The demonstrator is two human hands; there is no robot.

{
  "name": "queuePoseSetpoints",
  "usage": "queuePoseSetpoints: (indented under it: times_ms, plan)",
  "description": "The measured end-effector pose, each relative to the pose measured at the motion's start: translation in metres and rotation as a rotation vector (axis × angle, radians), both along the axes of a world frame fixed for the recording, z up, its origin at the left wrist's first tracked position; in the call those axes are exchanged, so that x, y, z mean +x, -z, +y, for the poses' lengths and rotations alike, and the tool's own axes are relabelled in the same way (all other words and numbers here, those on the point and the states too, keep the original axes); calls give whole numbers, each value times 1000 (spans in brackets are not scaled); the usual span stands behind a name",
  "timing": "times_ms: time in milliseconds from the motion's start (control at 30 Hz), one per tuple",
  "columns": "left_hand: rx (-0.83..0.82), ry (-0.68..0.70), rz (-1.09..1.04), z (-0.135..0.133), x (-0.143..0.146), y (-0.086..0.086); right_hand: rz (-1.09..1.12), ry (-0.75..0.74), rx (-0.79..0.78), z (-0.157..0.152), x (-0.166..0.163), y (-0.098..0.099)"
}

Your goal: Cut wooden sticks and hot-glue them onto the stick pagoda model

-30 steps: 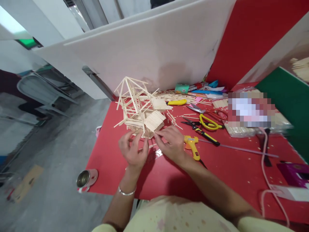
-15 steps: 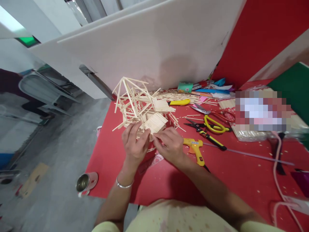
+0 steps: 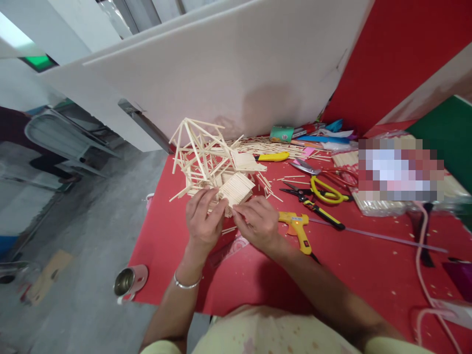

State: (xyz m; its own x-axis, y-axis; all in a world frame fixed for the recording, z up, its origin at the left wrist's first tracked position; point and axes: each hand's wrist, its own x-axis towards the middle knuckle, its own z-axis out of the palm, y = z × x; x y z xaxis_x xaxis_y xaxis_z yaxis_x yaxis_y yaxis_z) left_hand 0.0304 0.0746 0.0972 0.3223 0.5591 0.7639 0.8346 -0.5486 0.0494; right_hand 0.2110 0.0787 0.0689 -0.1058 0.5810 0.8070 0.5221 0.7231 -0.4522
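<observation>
A house model made of thin pale wooden sticks [image 3: 210, 160] stands on the red table [image 3: 350, 260], near its far left corner. My left hand [image 3: 202, 221] is at the model's near side, its fingers curled against the lower sticks. My right hand [image 3: 255, 222] sits just right of it, fingers pinched together at the edge of a slatted stick panel [image 3: 236, 189]. Both hands touch the model's front. What the fingertips pinch is too small to make out.
A yellow glue gun [image 3: 299, 231] lies right of my right hand, then pliers [image 3: 313, 204], yellow scissors [image 3: 326, 191] and a yellow cutter [image 3: 272, 157]. Loose sticks and stick bundles [image 3: 372, 204] lie further back. A metal cup [image 3: 127, 281] sits at the table's left edge. White boards stand behind.
Both hands have moved up from the table to the model's front and closed on it. The left hand's fingers went from spread to curled against the sticks.
</observation>
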Motion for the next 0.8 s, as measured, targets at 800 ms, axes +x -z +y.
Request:
queuePoseSetpoints:
  times_ms: [800]
  plan:
    - [-23,31,-6,2,-2,1,-54,18,35,1,3,-1]
